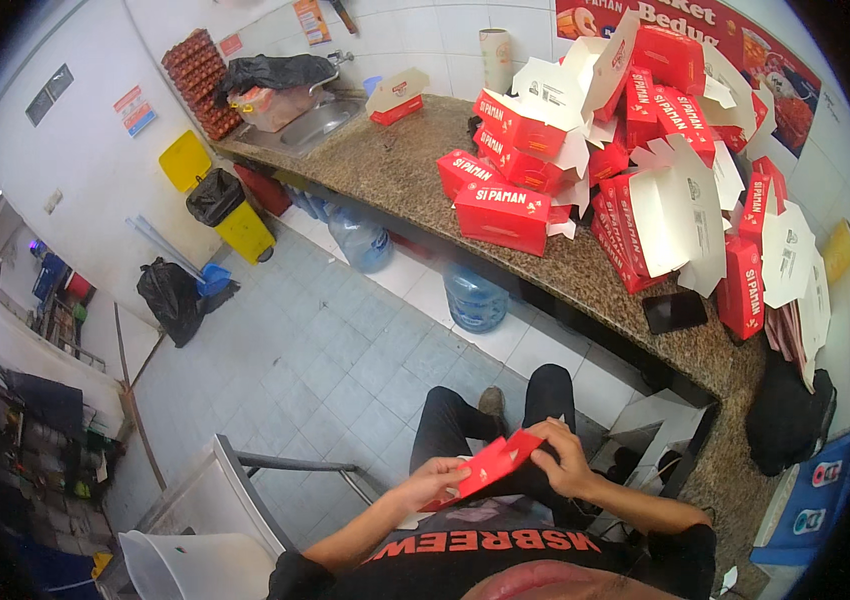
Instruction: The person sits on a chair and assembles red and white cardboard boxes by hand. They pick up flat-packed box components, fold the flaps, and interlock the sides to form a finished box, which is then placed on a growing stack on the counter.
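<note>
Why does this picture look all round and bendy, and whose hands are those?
There's no robot here, just a person with two bare hands. The person wears a camera on their head, looking down, and its very wide lens makes straight edges bend. That's why you see their arms coming in from below.

The left hand and right hand hold a small red carton above the lap. On the speckled counter lie many red-and-white boxes in a heap, and a black phone. Farther along is a metal sink.
</note>
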A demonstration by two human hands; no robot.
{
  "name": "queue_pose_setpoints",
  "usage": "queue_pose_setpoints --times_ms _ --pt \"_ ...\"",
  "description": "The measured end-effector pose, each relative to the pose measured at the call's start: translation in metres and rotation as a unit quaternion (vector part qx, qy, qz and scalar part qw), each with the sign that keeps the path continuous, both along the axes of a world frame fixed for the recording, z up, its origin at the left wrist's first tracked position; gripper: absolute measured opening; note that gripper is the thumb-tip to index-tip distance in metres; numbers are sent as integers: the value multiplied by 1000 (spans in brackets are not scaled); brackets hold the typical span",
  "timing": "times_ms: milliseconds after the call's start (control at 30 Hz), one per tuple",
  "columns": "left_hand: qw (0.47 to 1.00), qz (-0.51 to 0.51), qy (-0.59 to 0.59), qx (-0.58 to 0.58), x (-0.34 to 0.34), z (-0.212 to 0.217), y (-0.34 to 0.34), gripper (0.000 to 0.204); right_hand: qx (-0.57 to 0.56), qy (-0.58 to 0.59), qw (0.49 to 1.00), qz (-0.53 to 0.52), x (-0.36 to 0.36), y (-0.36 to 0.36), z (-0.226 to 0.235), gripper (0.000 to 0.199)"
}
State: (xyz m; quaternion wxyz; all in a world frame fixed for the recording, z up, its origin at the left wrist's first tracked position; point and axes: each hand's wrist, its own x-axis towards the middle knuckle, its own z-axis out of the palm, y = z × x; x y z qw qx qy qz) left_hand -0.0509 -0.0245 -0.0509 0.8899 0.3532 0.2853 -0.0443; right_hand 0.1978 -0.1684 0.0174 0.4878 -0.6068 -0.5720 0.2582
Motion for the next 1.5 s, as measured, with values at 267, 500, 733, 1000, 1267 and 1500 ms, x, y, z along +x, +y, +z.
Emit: queue_pose_setpoints --times_ms 267,500,733,1000,1267,1500 --pt "985 -168 15 -16 4 -33 -6 32 -261 -125 941 174 -13 9 9 33" --pt "996 -70 39 -27 10 8 -19 28 -207 -148 963 93 -20 19 4 27" --pt "993 -104 42 46 8 22 -11 39 -153 -130 963 181 -13 27 21 29" --pt "1000 -15 -1 7 2 10 -25 35 -171 -121 971 117 -13 32 6 31" --pt "967 -60 17 245 2 28 -12 28 -165 -116 956 215 -11 52 32 36" --pt "910 -82 19 405 6 45 -8 24 -161 -122 946 253 -14 53 22 35"
